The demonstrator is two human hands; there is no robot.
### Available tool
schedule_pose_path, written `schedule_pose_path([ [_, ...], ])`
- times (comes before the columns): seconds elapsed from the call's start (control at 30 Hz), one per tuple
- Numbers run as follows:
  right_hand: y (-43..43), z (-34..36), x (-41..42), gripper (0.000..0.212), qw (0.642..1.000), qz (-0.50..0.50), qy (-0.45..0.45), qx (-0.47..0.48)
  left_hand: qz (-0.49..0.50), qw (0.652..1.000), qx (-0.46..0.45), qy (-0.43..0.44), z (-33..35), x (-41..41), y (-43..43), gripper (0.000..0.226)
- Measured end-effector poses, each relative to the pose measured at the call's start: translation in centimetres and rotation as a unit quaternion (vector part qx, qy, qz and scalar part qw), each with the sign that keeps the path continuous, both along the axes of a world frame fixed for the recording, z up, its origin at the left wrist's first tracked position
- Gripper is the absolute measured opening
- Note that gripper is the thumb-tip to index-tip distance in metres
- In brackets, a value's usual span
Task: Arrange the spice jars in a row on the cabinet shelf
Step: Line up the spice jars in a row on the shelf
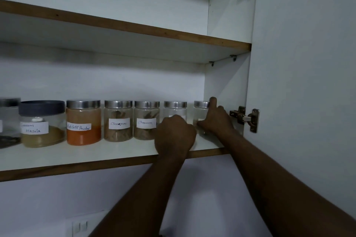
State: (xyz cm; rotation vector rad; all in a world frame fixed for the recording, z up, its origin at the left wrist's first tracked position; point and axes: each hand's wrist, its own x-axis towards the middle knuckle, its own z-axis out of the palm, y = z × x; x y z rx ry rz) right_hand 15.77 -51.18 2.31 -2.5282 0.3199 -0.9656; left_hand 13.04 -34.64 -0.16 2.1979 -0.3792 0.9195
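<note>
A row of spice jars stands on the lower cabinet shelf (115, 152). From the left: a steel-lidded jar (8, 121) cut by the frame edge, a dark-lidded masala jar (41, 123), a red chilli powder jar (83, 121), two cinnamon jars (118, 120) (146, 119). My left hand (174, 134) grips the sixth jar (175, 107) and hides most of it. My right hand (215, 119) holds the last jar (200, 109) by its side, one finger raised against the lid.
The cabinet's right wall (225, 86) is close behind the last jar. The open door (308, 82) with its hinges (245, 117) stands at the right. An upper shelf (134, 29) runs above. A wall switch plate (81, 225) sits below.
</note>
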Motion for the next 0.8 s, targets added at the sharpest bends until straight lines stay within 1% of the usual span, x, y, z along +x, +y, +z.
schedule_pose_path([
  [0.07,-0.4,0.1,0.6,0.086,1.000,0.014,-0.009,0.012,0.002,0.998,-0.045,0.031,0.2,0.3,0.7,0.025],
  [0.1,-0.7,0.1,1.0,0.086,1.000,0.019,-0.009,0.014,-0.001,0.997,-0.053,0.048,0.2,0.5,0.9,0.027],
  [0.23,-1.8,-0.5,2.2,0.096,0.998,0.045,-0.027,0.031,-0.005,0.996,-0.038,0.082,0.3,1.3,1.0,0.030],
  [0.5,-3.0,-1.6,4.2,0.108,0.997,0.050,-0.049,0.034,-0.005,0.995,-0.014,0.098,0.2,2.5,0.7,0.037],
  [0.63,-3.0,-1.5,4.6,0.116,0.997,0.045,-0.031,0.047,0.002,0.995,0.004,0.101,0.1,2.4,0.6,0.035],
  [0.8,-2.9,-1.5,4.9,0.118,0.998,0.034,-0.003,0.046,0.012,0.995,0.008,0.098,0.2,2.1,0.6,0.036],
])
